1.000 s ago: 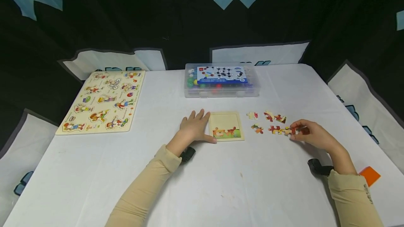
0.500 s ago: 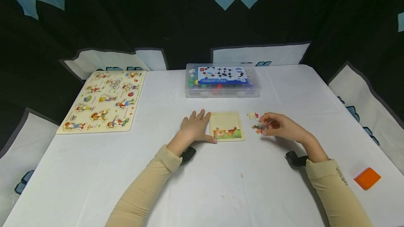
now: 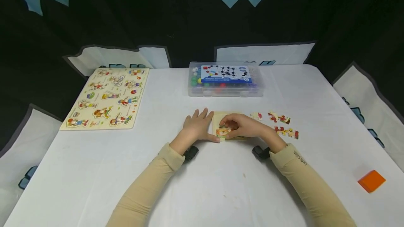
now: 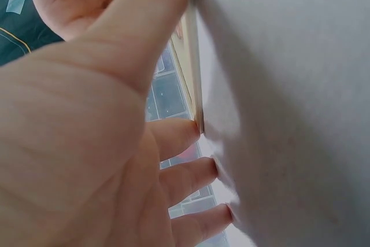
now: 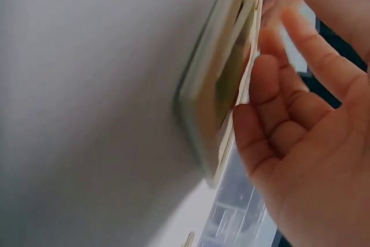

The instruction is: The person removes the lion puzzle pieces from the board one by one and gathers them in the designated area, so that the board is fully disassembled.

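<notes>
Curled, its hold unclear, the right hand (image 3: 244,125) partly covers the flat, squarish puzzle frame (image 3: 217,117); the left hand (image 3: 196,129), fingers spread, touches its left edge, which points forward.

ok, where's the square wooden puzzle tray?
Head view, right of centre: tray lies between left hand and colourful loose puzzle pieces, partly beneath right hand.

The head view looks forward and down; both wrist views, low and close, share the puzzle tray (image 5: 199,103).
</notes>
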`<state>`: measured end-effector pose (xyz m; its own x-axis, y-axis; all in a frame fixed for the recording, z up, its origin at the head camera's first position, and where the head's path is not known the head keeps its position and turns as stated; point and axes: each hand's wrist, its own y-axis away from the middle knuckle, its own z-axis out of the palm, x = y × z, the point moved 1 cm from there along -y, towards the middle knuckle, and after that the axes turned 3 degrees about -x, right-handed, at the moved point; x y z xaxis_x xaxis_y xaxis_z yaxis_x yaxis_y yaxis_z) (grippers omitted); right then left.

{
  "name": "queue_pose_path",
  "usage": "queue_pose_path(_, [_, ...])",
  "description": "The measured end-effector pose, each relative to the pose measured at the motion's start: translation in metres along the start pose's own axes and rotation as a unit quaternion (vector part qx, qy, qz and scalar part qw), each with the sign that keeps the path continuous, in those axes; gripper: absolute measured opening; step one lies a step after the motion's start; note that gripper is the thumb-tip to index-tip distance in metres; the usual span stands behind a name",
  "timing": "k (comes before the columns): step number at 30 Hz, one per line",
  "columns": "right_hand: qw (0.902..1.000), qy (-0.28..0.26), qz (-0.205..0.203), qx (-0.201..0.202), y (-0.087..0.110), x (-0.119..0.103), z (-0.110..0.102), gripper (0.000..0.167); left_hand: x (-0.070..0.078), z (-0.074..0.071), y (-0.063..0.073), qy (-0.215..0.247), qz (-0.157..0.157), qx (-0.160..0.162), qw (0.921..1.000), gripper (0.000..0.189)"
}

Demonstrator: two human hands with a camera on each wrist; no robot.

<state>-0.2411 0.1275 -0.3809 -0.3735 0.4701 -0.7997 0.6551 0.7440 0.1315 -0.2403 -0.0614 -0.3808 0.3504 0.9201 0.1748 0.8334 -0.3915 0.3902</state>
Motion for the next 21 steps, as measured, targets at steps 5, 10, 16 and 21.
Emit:
queue_pose_path(5, [0.9992, 0.038, -0.006, -0.015, -0.0047, -0.0013, 0.0001, 0.037, 0.0002, -0.0012, -0.0006, -0.002, 0.003, 0.002, 1.0000, 0.108])
queue_pose_path(10, [0.9991, 0.039, -0.007, -0.017, -0.0062, -0.0009, 0.0001, 0.037, -0.0007, 0.0000, -0.0014, -0.001, 0.000, 0.001, 1.0000, 0.108])
queue_pose_path(16, [0.9990, 0.041, 0.006, -0.018, -0.0077, -0.0009, 0.0012, 0.042, -0.0011, 0.0006, -0.0012, -0.001, -0.001, 0.001, 1.0000, 0.108])
queue_pose_path(21, [0.9980, 0.060, 0.015, -0.012, -0.0078, -0.0024, 0.0016, 0.044, -0.0007, 0.0002, -0.0006, 0.000, -0.002, 0.003, 1.0000, 0.108])
